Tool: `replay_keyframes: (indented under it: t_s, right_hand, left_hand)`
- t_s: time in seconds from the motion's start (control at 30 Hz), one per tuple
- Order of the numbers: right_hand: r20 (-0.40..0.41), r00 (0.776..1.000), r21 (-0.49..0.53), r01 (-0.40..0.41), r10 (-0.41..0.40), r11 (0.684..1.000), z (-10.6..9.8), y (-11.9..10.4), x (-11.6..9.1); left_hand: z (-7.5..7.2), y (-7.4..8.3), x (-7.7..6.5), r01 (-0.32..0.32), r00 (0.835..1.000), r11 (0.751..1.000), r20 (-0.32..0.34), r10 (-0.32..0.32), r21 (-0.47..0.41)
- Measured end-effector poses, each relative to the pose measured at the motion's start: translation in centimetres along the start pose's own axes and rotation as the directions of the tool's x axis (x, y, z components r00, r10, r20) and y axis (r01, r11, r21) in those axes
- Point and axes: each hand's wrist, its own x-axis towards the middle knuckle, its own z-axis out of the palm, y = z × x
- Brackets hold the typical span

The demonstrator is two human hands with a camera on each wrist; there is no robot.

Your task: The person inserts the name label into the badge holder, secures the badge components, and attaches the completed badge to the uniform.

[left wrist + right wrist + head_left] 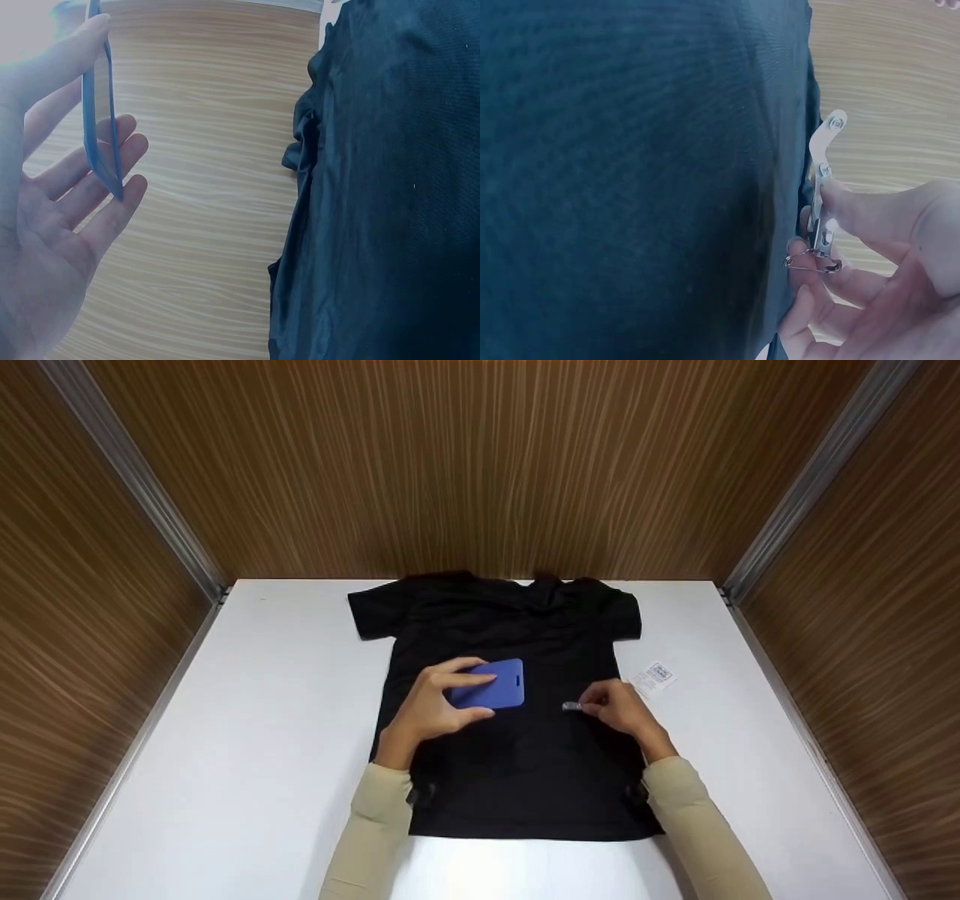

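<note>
Two hands, both over the black shirt (pixel 510 780). Left hand (pixel 435 701) grips the blue holder (pixel 506 686) between thumb and fingers, one finger lying across its face; slotted end points right. Left wrist view has the holder edge-on, last fingers spread out behind it. Right hand (pixel 619 706) pinches the clip (pixel 821 217), thumb on one side, fingers on the other; strap with round snaps sticks out past the thumb, bent near its end. Thin wire pin (pixel 810 268) at the clip's other end, by the fingertips. Holder and clip well apart, holder to the left, clip to the right.

Shirt spread on white table (pixel 262 720), short sleeves at far side, cloth rumpled near collar. White card (pixel 655 678) with dark print lies just beside shirt's right edge, near right hand. Wood-grain panels (pixel 480 472) on three sides. Beige sleeves (pixel 367 825) on both arms.
</note>
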Motion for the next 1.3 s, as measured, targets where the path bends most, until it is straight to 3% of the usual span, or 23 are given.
replay_keyframes:
  t_s: [1.0, 1.3]
  right_hand:
    - [0.003, 1.000, -0.063, 0.022, -0.022, 0.998, 0.6, 0.7, 1.9]
    - [-0.020, 1.000, -0.074, -0.016, 0.014, 0.997, 0.6, 0.7, 2.2]
  left_hand:
    - [0.0, -0.1, 0.0, 0.003, 1.000, 0.999, 0.000, -0.003, 0.032]
    - [0.2, -0.3, 0.1, -0.019, 1.000, 0.999, -0.010, 0.019, 0.030]
